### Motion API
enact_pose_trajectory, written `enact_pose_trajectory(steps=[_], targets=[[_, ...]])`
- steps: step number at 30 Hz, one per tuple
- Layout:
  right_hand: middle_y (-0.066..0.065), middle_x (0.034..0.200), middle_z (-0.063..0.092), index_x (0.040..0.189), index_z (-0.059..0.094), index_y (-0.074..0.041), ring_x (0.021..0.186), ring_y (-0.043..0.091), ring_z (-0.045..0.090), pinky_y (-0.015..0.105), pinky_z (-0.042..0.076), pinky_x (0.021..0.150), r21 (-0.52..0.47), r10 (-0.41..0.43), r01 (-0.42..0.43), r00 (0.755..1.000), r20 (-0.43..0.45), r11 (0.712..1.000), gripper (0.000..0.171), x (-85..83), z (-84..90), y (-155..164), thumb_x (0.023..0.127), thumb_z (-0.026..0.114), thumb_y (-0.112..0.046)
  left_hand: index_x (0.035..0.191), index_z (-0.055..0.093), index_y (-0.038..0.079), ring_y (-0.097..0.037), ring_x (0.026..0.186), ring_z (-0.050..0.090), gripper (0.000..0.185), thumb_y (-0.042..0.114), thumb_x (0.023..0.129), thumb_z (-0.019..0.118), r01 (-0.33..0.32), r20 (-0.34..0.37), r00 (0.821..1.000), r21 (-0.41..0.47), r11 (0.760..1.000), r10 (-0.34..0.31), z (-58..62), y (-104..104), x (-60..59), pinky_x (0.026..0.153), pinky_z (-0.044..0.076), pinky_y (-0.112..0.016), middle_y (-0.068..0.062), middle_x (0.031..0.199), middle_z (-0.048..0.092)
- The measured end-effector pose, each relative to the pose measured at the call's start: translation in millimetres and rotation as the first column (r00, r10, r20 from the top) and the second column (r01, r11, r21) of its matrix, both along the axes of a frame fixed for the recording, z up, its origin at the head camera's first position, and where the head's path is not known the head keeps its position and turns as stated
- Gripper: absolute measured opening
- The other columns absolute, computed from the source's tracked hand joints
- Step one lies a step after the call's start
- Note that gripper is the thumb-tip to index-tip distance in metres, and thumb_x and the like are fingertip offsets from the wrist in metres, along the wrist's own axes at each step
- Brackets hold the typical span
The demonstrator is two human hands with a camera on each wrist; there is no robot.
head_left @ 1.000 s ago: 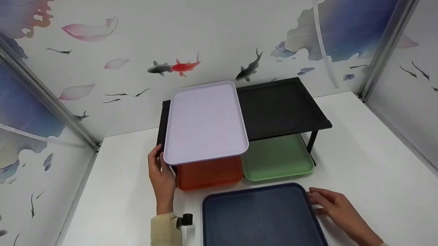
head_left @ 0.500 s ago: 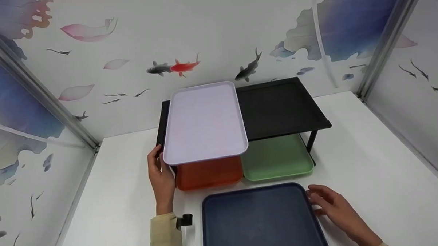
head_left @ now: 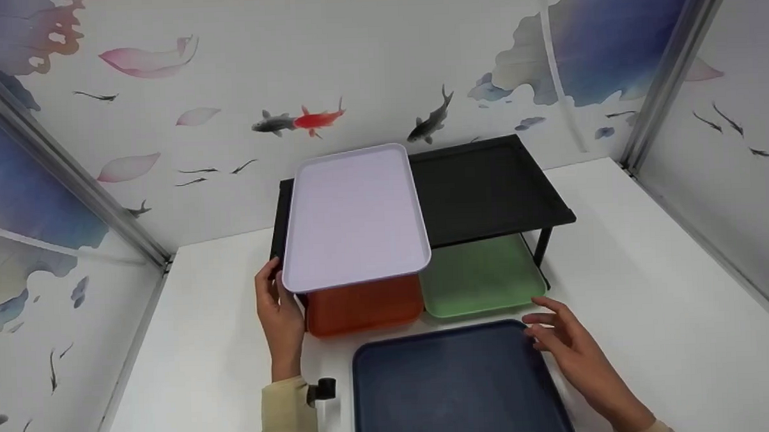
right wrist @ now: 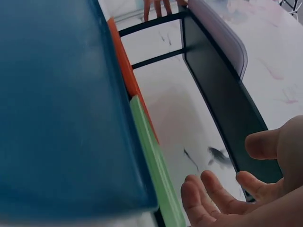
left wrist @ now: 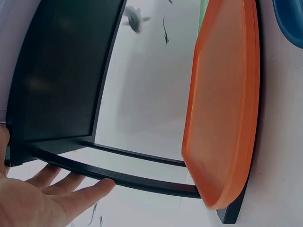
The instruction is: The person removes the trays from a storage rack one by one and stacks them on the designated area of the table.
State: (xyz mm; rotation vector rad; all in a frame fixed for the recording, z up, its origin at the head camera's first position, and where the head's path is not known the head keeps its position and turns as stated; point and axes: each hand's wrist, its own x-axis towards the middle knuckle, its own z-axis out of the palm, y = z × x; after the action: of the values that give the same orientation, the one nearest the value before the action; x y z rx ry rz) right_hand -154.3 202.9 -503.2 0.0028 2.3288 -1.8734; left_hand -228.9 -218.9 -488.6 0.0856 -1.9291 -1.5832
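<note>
My left hand (head_left: 280, 315) holds the front left corner of a black two-tier rack (head_left: 486, 190), its fingers reaching along the side bar (left wrist: 118, 178) in the left wrist view. A lilac tray (head_left: 357, 217) lies on the left of the top tier, its front end jutting out past the edge. Below sit an orange tray (head_left: 365, 306) at left and a green tray (head_left: 483, 283) at right. My right hand (head_left: 571, 350), fingers spread and loosely bent, is over the far right corner of a navy tray (head_left: 454, 386), with nothing in its grasp.
The white table (head_left: 643, 284) carries the rack and the navy tray. White wall panels with painted fish and petals (head_left: 225, 61) stand close behind the rack. Metal corner posts (head_left: 674, 71) frame both sides. A small black device (head_left: 325, 389) sticks out at the left cuff.
My right hand has left the navy tray's right edge and risen forward to its far corner, fingers spreading. The left hand stays at the rack; the head view has shifted slightly.
</note>
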Motion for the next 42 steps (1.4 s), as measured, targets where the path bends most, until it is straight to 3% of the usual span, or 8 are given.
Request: enact_pose_trajectory(steps=[4,7,11,16,24,29,35,42], targets=[[0.018,0.14,0.055,0.156,0.032,-0.022,0.117,0.017,0.063,0.03,0.055,0.095,-0.08,0.002,-0.005,0.999,-0.036,0.997,0.05,-1.9,13.3,-14,0.11,0.05,-0.024,0.144,0.049,0.007,-0.027,0.139,0.049,0.035,0.014,0.11,0.047,-0.002,0.006,1.0,0.0,1.0,0.002,-0.6,0,1.2,0.119,0.037,-0.048,-0.012,0.146,0.053],[0.016,0.136,0.057,0.156,0.031,-0.023,0.116,0.019,0.065,0.03,0.056,0.094,-0.159,-0.02,0.01,0.998,-0.061,0.987,0.049,-4.1,23.5,-25,0.11,0.049,-0.024,0.144,0.049,0.007,-0.027,0.14,0.048,0.035,0.014,0.11,0.046,0.0,0.01,1.0,-0.002,1.0,0.0,-0.1,0,1.2,0.119,0.037,-0.047,-0.011,0.147,0.053],[0.014,0.13,0.061,0.157,0.03,-0.025,0.115,0.028,0.067,0.031,0.057,0.093,-0.263,-0.056,0.032,0.995,-0.086,0.964,0.049,-8.1,36.5,-40,0.111,0.047,-0.021,0.144,0.049,0.007,-0.026,0.139,0.049,0.035,0.016,0.11,0.047,-0.001,0.014,1.0,-0.001,1.0,0.001,2.2,0,0.8,0.116,0.041,-0.035,-0.01,0.147,0.053],[0.014,0.126,0.062,0.158,0.027,-0.024,0.11,0.029,0.07,0.032,0.058,0.092,-0.355,-0.052,0.009,0.992,-0.111,0.935,0.051,-14.4,51.1,-58,0.111,0.046,-0.018,0.144,0.049,0.007,-0.025,0.137,0.051,0.036,0.017,0.11,0.047,0.0,0.004,1.0,0.001,1.0,0.0,3.0,0,0.5,0.109,0.042,-0.022,-0.01,0.146,0.053],[0.018,0.124,0.062,0.159,0.022,-0.023,0.113,0.036,0.068,0.036,0.058,0.093,-0.439,0.015,-0.054,0.996,-0.093,0.897,0.053,-28.5,62.4,-86,0.111,0.043,-0.019,0.145,0.049,0.008,-0.025,0.138,0.049,0.036,0.017,0.11,0.047,0.009,0.005,1.0,0.006,1.0,-0.009,1.0,0,0.6,0.115,0.041,-0.038,-0.009,0.147,0.052],[0.02,0.124,0.064,0.161,0.02,-0.024,0.113,0.036,0.068,0.038,0.059,0.091,-0.449,0.046,-0.084,0.994,-0.095,0.889,0.056,-38.2,65.8,-103,0.111,0.045,-0.022,0.144,0.049,0.007,-0.027,0.139,0.05,0.036,0.017,0.11,0.047,-0.003,0.007,1.0,-0.003,1.0,0.003,0.6,-1,0.0,0.116,0.04,-0.046,-0.01,0.147,0.052],[0.018,0.12,0.064,0.163,0.014,-0.022,0.106,0.029,0.072,0.037,0.06,0.088,-0.461,0.05,-0.093,0.993,-0.105,0.883,0.061,-48.6,69.7,-121,0.111,0.046,-0.024,0.144,0.048,0.006,-0.03,0.14,0.049,0.036,0.019,0.11,0.047,-0.005,0.017,1.0,-0.008,1.0,0.005,2.9,0,-0.5,0.116,0.04,-0.051,-0.012,0.148,0.051],[0.012,0.109,0.064,0.163,0.017,-0.024,0.099,0.026,0.073,0.037,0.061,0.085,-0.476,0.031,-0.068,0.996,-0.085,0.877,0.061,-56.3,71.0,-137,0.11,0.048,-0.024,0.144,0.049,0.006,-0.028,0.139,0.05,0.035,0.016,0.11,0.047,-0.007,0.005,1.0,-0.014,1.0,0.007,1.4,0,-1.1,0.118,0.038,-0.05,-0.012,0.147,0.052]])
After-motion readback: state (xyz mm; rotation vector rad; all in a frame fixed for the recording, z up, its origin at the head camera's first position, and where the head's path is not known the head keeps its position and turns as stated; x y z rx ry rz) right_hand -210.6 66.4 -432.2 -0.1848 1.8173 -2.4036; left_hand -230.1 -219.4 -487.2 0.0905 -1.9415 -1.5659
